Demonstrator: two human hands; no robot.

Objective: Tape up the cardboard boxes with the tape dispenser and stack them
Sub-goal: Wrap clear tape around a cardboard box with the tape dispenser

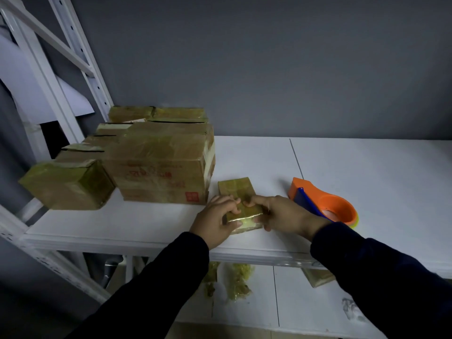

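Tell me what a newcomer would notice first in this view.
The left hand and right hand grip a small taped box near the front edge of the white shelf. A bright orange tape dispenser lies just right of the hands, and a pile of taped cardboard boxes sits at the shelf's left end.
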